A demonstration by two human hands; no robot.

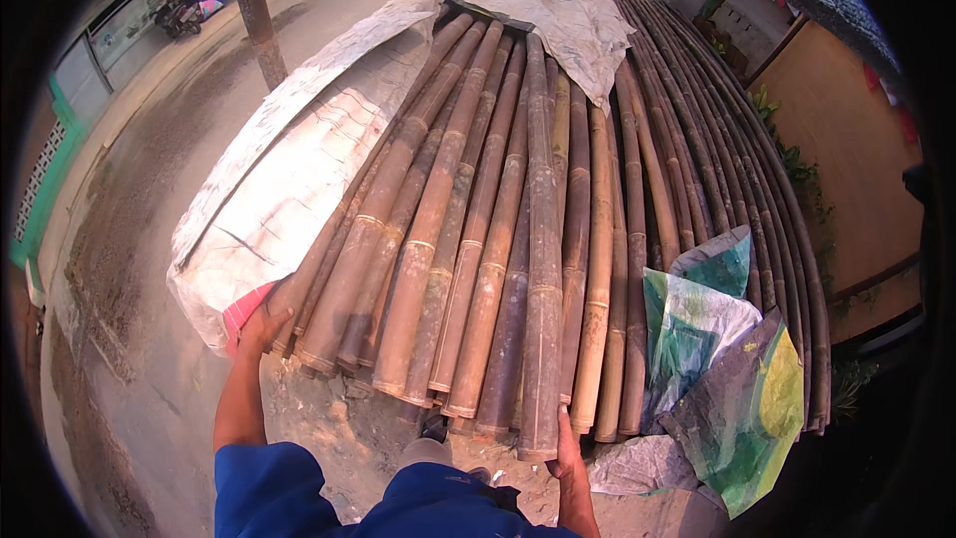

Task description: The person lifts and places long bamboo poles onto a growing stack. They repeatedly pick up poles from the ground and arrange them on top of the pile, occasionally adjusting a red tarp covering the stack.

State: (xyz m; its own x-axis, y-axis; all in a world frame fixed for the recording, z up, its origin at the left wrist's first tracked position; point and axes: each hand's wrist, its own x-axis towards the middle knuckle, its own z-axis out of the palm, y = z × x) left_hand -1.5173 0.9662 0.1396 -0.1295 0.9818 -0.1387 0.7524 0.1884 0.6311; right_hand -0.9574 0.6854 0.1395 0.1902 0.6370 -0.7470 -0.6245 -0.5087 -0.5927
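Observation:
A large stack of brown bamboo poles (488, 239) fans out in front of me, the cut ends toward me. At the left front corner, my left hand (262, 327) grips the end of the outermost pole, beside the red edge of a whitish tarp (289, 179). Its thumb shows; the other fingers are mostly hidden. My right hand (567, 451) is closed on the near end of a long grey-brown bamboo pole (543, 339) that sticks out a little past its neighbours. Its fingers are partly hidden behind the pole.
A creased green, white and yellow plastic sheet (732, 389) drapes over the stack's right front. Another pale tarp (543, 5) covers the far part. A post (255, 15) stands beside the road (344, 0) on the left. A brown wall panel (836, 149) stands right.

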